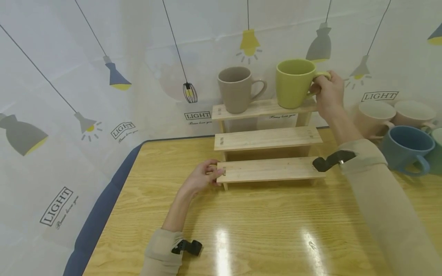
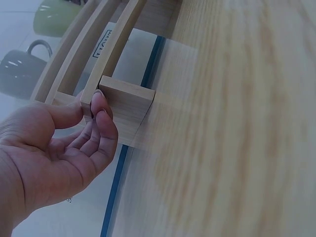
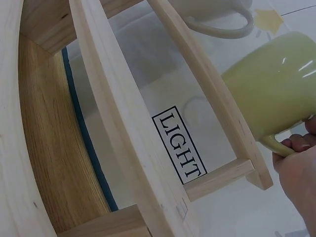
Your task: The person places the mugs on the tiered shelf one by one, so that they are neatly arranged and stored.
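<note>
A three-step wooden rack [image 1: 269,138] stands on the table against the printed backdrop. On its top step, toward the right end, is a yellow-green mug [image 1: 293,86]; my right hand [image 1: 329,94] grips its handle. The right wrist view also shows this green mug [image 3: 276,84] at the top board, the fingers curled round the handle. To its left on the same step sits a grey-brown mug [image 1: 236,90], handle facing right. My left hand [image 1: 202,176] pinches the left end of the lowest step between thumb and fingers, seen closer in the left wrist view [image 2: 69,143].
At the right of the table stand a blue mug [image 1: 407,147], two pale pink mugs, the nearer one [image 1: 374,117] beside the backdrop, and a green mug [image 1: 436,149] cut by the frame edge. The lamp-printed backdrop [image 1: 155,69] rises right behind the rack.
</note>
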Motion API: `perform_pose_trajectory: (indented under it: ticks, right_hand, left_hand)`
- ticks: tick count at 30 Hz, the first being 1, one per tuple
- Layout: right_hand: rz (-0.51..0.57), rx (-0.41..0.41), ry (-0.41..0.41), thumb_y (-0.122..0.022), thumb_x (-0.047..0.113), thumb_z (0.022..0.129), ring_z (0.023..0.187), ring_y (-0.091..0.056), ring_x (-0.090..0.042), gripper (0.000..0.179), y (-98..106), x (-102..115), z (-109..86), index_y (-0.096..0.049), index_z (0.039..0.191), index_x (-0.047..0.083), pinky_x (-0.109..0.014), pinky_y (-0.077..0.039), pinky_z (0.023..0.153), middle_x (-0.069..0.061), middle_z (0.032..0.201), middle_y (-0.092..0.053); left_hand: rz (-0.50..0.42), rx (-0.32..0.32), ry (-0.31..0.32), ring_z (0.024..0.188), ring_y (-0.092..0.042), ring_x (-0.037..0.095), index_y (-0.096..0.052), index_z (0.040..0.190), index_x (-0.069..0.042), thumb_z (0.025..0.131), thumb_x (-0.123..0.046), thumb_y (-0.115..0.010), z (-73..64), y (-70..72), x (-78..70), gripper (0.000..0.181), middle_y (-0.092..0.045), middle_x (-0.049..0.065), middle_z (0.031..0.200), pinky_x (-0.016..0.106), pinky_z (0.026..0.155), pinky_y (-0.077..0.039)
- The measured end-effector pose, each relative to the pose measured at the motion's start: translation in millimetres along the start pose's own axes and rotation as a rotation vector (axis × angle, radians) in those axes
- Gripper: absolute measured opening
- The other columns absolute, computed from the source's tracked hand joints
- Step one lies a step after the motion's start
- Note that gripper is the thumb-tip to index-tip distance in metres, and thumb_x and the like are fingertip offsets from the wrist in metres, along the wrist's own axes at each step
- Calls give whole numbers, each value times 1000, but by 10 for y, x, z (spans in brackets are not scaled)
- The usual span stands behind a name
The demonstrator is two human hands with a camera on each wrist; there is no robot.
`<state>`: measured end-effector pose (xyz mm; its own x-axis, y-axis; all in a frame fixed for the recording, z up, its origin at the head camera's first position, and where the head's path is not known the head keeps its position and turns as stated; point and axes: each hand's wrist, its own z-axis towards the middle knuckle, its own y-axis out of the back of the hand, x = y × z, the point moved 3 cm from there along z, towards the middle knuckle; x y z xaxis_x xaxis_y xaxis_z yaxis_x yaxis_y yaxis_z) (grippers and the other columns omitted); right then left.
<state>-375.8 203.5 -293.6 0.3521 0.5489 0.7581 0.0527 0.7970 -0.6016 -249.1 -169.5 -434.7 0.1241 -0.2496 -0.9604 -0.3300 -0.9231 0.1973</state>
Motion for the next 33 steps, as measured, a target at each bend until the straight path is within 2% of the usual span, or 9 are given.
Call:
perform_pose_trajectory:
  ticks: [6, 14, 21, 25, 28, 33]
  right_hand:
    - [51, 43, -8, -44, -18, 92, 54, -45, -12, 30, -9, -33, 54, -43, 70, 2, -16, -46, 52, -3, 66, -46]
    - [99, 66, -22, -40, -21, 89, 52, -41, -11, 33, -27, -78, 133, -42, 65, 2, -16, -41, 47, -2, 61, -43]
    - [112, 91, -32, -42, -22, 91, 51, -50, -15, 33, -27, -92, 153, -44, 67, 0, -19, -50, 51, -5, 62, -49]
    - [82, 102, -29, -43, -21, 90, 56, -53, -16, 32, -26, -82, 148, -45, 67, 1, -19, -53, 58, -6, 63, -52]
    - [17, 118, -31, -46, -18, 91, 65, -54, -15, 29, -14, -65, 123, -46, 70, 1, -19, -54, 67, -5, 70, -52]
    - [-109, 178, -40, -47, -13, 94, 77, -55, -15, 16, 20, -22, 64, -45, 87, 2, -19, -54, 76, -7, 89, -53]
  left_hand:
    - [1, 3, 0, 75, -58, 17, -36, 150, 2, 102, -14, -63, -10, -5, -4, 58, -61, 13, 106, 40, 84, -62]
    - [-6, 11, 0, 75, -57, 17, -36, 150, 3, 102, -14, -62, -4, 2, 1, 58, -61, 17, 112, 42, 86, -61]
    - [-12, 5, 3, 75, -57, 17, -36, 150, 3, 102, -12, -62, -5, 0, 0, 57, -62, 21, 119, 42, 86, -61]
    - [-17, 0, 6, 75, -57, 17, -36, 150, 3, 102, -11, -62, -11, -4, -2, 57, -61, 21, 119, 42, 85, -61]
    - [-21, -6, 11, 75, -57, 17, -36, 151, 4, 102, -11, -62, -13, -8, -7, 57, -62, 21, 119, 42, 85, -62]
    - [-29, -16, 19, 76, -58, 18, -37, 150, 3, 102, -10, -62, -9, -16, -18, 56, -62, 20, 118, 42, 84, -62]
